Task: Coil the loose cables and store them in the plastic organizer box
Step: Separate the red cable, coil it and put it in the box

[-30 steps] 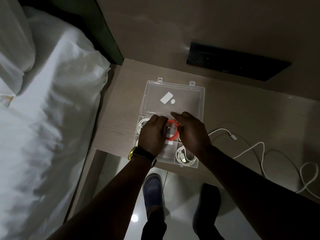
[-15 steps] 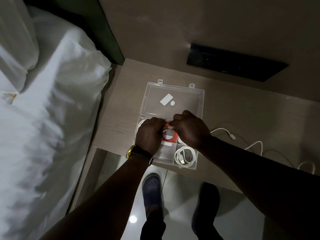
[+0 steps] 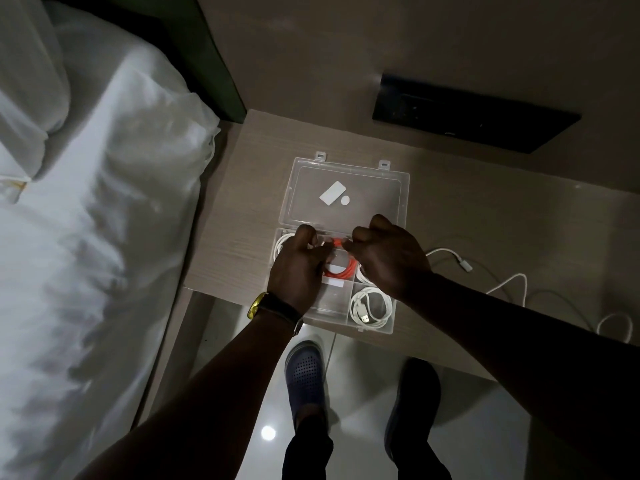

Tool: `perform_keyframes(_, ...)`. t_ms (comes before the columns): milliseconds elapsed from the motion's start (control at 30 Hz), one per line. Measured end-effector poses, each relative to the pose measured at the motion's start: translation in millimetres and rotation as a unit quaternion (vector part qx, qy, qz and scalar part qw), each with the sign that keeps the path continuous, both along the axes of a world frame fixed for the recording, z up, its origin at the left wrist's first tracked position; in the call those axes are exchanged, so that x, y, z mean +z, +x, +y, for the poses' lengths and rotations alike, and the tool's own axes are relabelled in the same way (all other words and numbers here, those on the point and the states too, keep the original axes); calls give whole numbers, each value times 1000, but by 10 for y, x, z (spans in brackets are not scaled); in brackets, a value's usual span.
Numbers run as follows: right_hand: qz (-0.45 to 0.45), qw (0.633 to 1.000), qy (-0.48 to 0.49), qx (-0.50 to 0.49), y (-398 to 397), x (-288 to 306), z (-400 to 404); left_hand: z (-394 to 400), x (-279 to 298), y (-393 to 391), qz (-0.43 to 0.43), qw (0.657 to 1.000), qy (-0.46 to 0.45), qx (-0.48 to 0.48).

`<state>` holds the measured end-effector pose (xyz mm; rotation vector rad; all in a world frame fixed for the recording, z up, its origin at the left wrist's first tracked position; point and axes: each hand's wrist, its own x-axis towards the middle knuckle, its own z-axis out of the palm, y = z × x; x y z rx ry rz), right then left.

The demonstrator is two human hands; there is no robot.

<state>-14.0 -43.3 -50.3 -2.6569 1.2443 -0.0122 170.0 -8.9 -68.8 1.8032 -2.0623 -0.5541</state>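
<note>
A clear plastic organizer box (image 3: 388, 327) lies on the wooden table with its lid (image 3: 349, 174) folded back flat. A coiled orange cable (image 3: 343, 270) sits in a middle compartment. My left hand (image 3: 298, 268) and my right hand (image 3: 388, 254) hover over it, each pinching the orange cable's upper end. A coiled white cable (image 3: 370, 308) fills the near right compartment. Another white coil (image 3: 280, 245) peeks out at the far left compartment, mostly hidden by my left hand. A loose white cable (image 3: 512, 282) trails over the table to the right.
A bed with white sheets (image 3: 86, 237) runs along the left, close to the table's left edge (image 3: 207, 258). A dark panel (image 3: 467, 116) is set in the wall behind. My feet (image 3: 304, 372) stand on a glossy floor below the table's front edge.
Both hands have shifted slightly toward the box's hinge and closed their fingertips on the orange cable's end. The near right white coil, partly covered before, now shows fully.
</note>
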Motion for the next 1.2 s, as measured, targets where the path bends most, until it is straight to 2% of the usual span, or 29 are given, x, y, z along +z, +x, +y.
perform_keyframes(233, -33, 992, 67, -97, 119, 0, -115, -59, 52, -7, -18, 999, 48, 19)
perform_keyframes(500, -39, 993, 79, -72, 214, 9, -175, -47, 107, -40, -33, 997, 71, 21)
perform_keyframes(667, -37, 997, 36, -48, -23, 21, 74, -18, 86, 16, -32, 999, 42, -4)
perform_keyframes(900, -47, 994, 48, -84, -54, -15, 244, 23, 53, 29, -6, 999, 29, 24)
perform_keyframes(1000, -33, 994, 50, -94, -47, -71, 281, 11, 47, 33, 9, 999, 30, 39)
perform_keyframes(1200, 53, 990, 83, -103, 40, -128, 457, -35, 37, -44, 14, 996, 61, 62)
